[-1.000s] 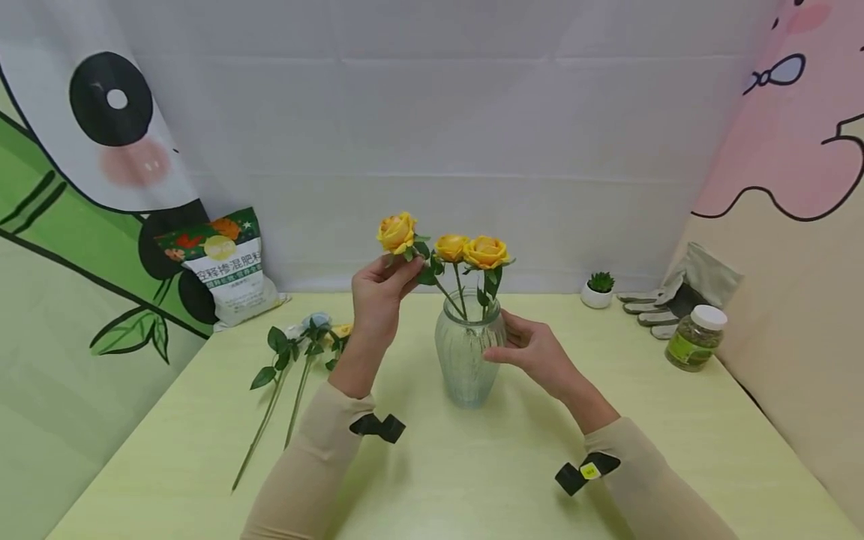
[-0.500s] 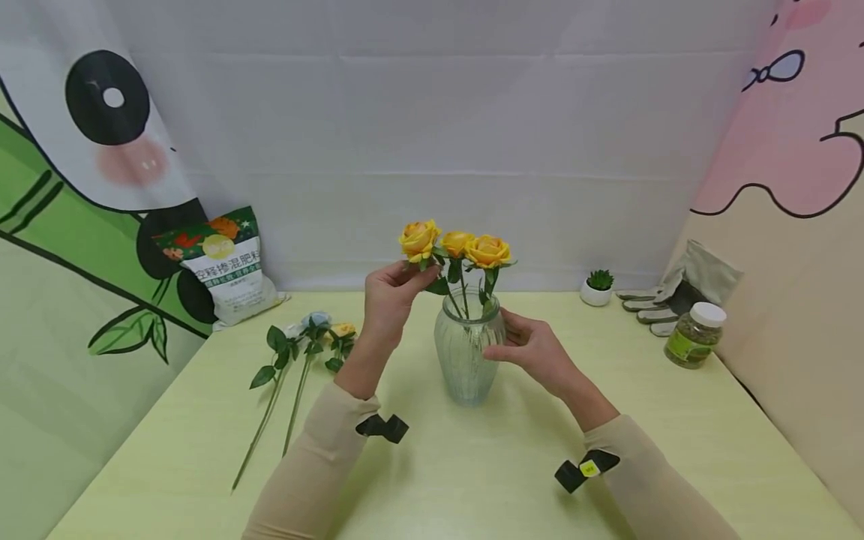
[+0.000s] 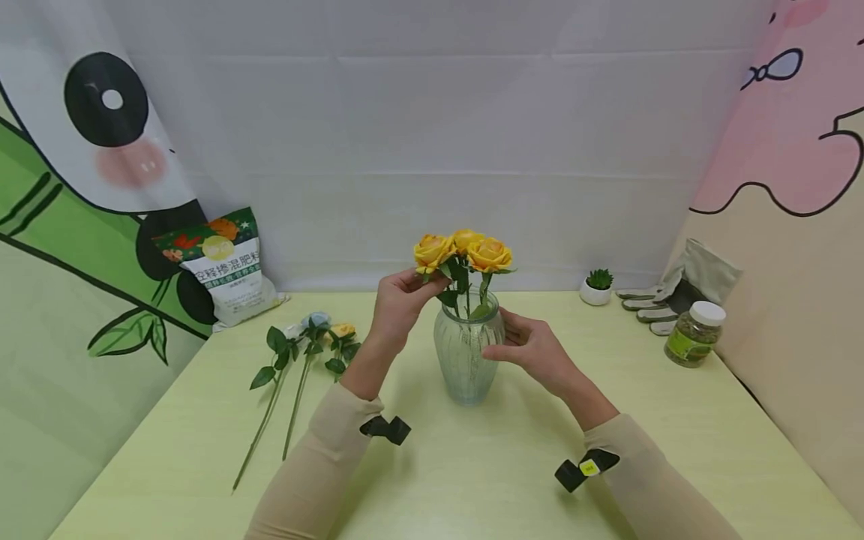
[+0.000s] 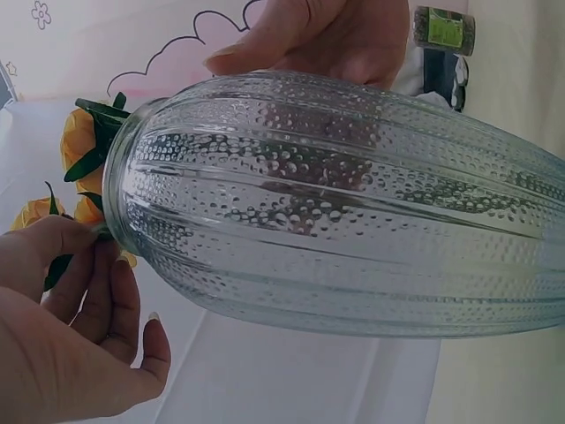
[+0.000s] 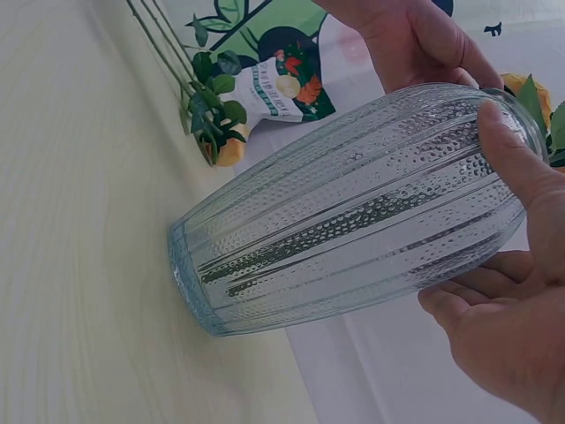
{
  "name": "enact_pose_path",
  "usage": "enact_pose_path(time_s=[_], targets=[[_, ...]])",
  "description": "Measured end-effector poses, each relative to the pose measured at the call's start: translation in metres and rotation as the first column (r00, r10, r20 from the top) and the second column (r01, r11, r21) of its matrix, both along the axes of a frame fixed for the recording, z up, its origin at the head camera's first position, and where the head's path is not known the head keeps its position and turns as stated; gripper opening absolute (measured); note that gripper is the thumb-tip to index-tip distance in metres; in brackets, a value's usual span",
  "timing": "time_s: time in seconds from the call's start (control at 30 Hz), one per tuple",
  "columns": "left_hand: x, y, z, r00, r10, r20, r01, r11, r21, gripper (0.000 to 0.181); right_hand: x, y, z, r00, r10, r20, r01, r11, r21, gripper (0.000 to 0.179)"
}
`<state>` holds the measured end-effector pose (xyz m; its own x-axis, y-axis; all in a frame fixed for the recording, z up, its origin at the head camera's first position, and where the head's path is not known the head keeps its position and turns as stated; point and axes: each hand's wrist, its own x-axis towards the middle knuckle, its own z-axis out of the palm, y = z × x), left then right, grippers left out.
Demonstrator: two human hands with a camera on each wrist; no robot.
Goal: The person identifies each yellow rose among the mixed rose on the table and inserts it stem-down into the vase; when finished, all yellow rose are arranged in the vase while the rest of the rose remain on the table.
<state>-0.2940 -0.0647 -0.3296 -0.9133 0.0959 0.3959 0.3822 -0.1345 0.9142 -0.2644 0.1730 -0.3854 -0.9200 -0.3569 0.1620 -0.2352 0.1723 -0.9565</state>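
Pinching a yellow rose below its bloom with our left hand, we grip the glass vase with our right hand.

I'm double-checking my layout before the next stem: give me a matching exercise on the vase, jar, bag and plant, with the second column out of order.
Things:
1. Vase
2. Jar
3. Bag
4. Plant

Descriptions:
A. Closed with a white lid
B. Green leaves in a small white pot, left of the gloves in the head view
C. Clear ribbed glass, with yellow roses above its mouth
D. Green printed top, mostly white below

Pairs: 1-C, 2-A, 3-D, 4-B
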Motion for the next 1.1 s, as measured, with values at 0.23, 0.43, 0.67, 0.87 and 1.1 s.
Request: enact_pose_path(time_s=[0.23, 0.43, 0.67, 0.87, 1.1], targets=[[-0.005, -0.001, -0.002, 0.995, -0.016, 0.1, 0.019, 0.999, -0.028, 0.019, -0.001, 0.0, 0.0, 1.0, 0.004, -0.001, -0.004, 1.0, -0.009, 0.087], [-0.009, -0.001, -0.007, 0.992, -0.042, 0.123, 0.048, 0.998, -0.043, 0.03, -0.002, 0.001, 0.0, 1.0, 0.003, 0.002, -0.003, 1.0, -0.003, 0.09], [-0.011, 0.0, -0.01, 0.992, -0.038, 0.122, 0.044, 0.998, -0.051, 0.033, -0.001, 0.0, 0.0, 1.0, 0.004, 0.001, -0.004, 1.0, 0.005, 0.091], [-0.01, 0.002, -0.009, 0.989, -0.049, 0.137, 0.054, 0.998, -0.031, 0.032, -0.001, 0.001, -0.001, 1.0, 0.016, -0.007, -0.016, 1.0, -0.012, 0.088], [-0.009, -0.003, -0.01, 0.982, -0.105, 0.159, 0.105, 0.994, 0.01, 0.032, -0.002, 0.001, -0.001, 1.0, 0.013, -0.01, -0.013, 1.0, -0.003, 0.086]])
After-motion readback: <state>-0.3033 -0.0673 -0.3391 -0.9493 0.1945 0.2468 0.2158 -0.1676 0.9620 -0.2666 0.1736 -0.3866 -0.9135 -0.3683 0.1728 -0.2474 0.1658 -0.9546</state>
